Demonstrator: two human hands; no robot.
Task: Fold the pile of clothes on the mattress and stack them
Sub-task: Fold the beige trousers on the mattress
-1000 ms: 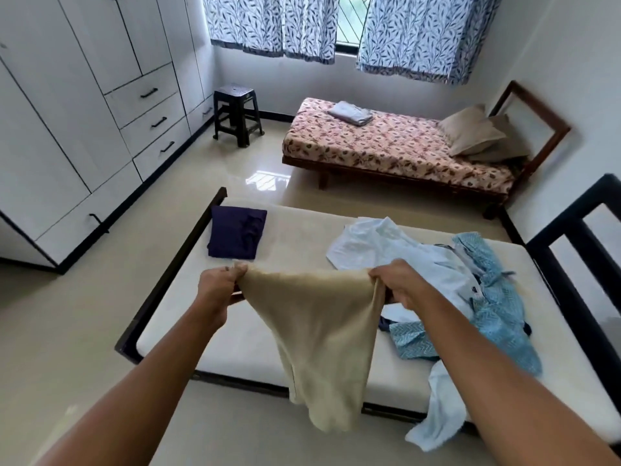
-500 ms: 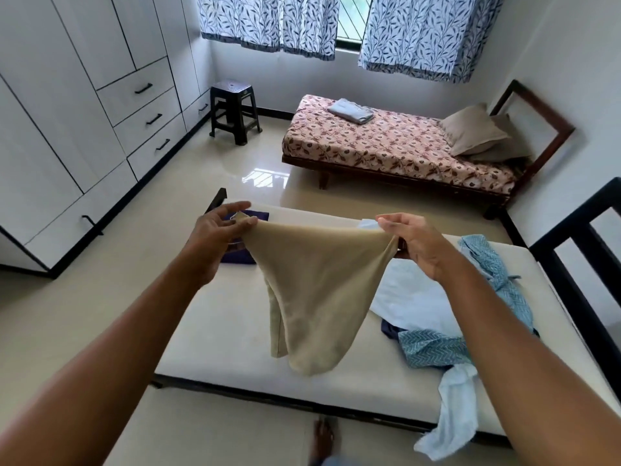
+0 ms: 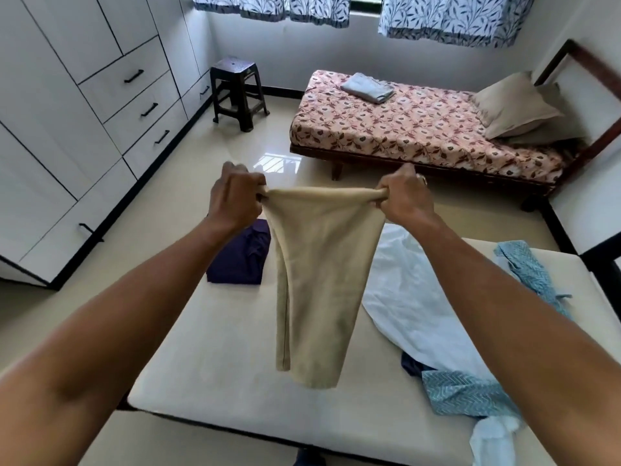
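Observation:
A beige garment (image 3: 316, 280) hangs in the air above the cream mattress (image 3: 218, 364), stretched by its top edge between both hands. My left hand (image 3: 235, 200) grips its left corner and my right hand (image 3: 403, 200) grips its right corner. The cloth's lower end dangles just over the mattress. A folded dark purple garment (image 3: 238, 260) lies at the mattress's far left. To the right lies the unfolded pile: a white shirt (image 3: 410, 297), a light blue patterned garment (image 3: 470, 395) and a bit of dark blue cloth (image 3: 411, 366).
A white wardrobe with drawers (image 3: 84, 112) lines the left wall. A dark stool (image 3: 237, 89) stands at the back. A second bed with a floral sheet (image 3: 420, 129), pillows and folded grey cloth is across the floor. A dark chair frame (image 3: 601, 253) stands at the right.
Both hands have raised the beige garment higher and farther over the mattress, and their fingers have closed tighter on its top corners. The cloth now hangs narrower and straighter.

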